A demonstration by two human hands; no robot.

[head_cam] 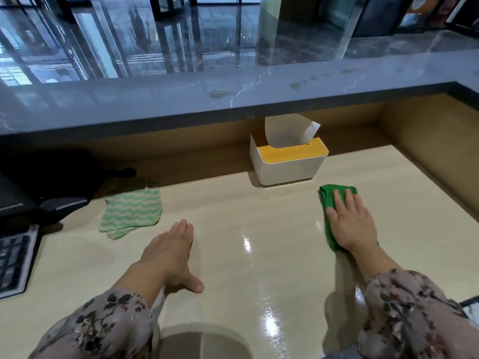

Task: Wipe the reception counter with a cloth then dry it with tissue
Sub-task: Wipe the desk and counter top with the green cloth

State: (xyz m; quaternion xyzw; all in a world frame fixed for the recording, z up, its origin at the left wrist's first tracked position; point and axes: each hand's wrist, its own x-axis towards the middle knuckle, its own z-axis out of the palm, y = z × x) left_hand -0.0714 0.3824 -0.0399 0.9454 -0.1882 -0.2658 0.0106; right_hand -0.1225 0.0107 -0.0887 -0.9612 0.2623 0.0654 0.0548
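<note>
Your right hand (351, 224) presses the green cloth (330, 200) flat, fingers straight and together; your left hand (168, 251) rests on the counter (233, 216), fingers together.

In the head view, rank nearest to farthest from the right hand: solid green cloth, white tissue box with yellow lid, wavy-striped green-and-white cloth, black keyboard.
1. Solid green cloth: under the right hand.
2. White tissue box: behind, leftward.
3. Wavy-striped cloth: across, left.
4. Black keyboard: far left edge.
</note>
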